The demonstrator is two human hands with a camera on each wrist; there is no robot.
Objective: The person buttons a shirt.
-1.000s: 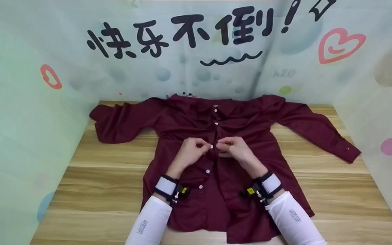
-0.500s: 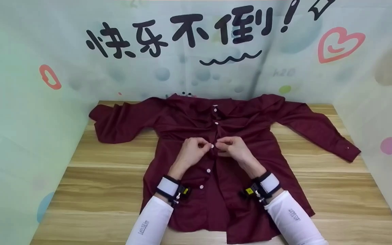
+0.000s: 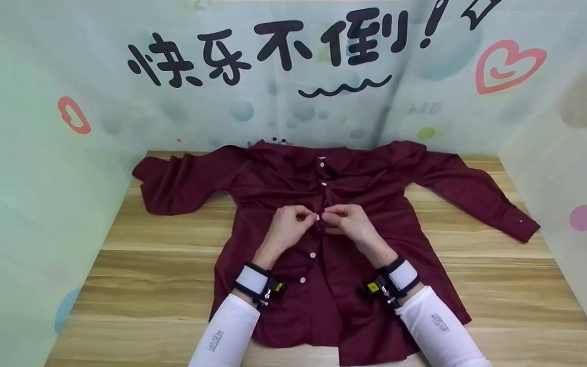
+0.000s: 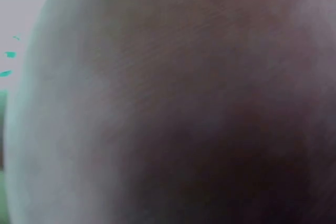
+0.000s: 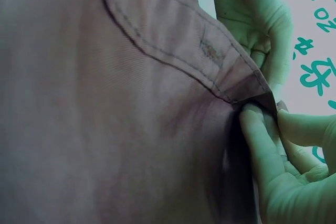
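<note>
A dark red long-sleeved shirt (image 3: 375,285) lies front up, its collar at the far side. At mid-front my left hand (image 3: 288,228) pinches a small white button (image 3: 317,217) at the placket between thumb and forefinger. Facing it, my right hand (image 3: 353,224) pinches the edge of the other front panel. In the right wrist view, that edge, the buttonhole placket (image 5: 173,22), is folded up at my right fingers, and a stitched buttonhole (image 5: 212,52) shows. A blurred close surface fills most of the left wrist view, hiding the left fingertips.
Under the shirt is a wood-grain table (image 3: 151,290). Two white buttons show above my hands and two below. Below them the front panels part. A printed cloth backdrop (image 3: 222,117) rises at the back and both sides. Both sleeves spread outward.
Both hands stay at the same button. The right fingertips have edged slightly left, closer to the left ones. The rest of the shirt lies as before.
</note>
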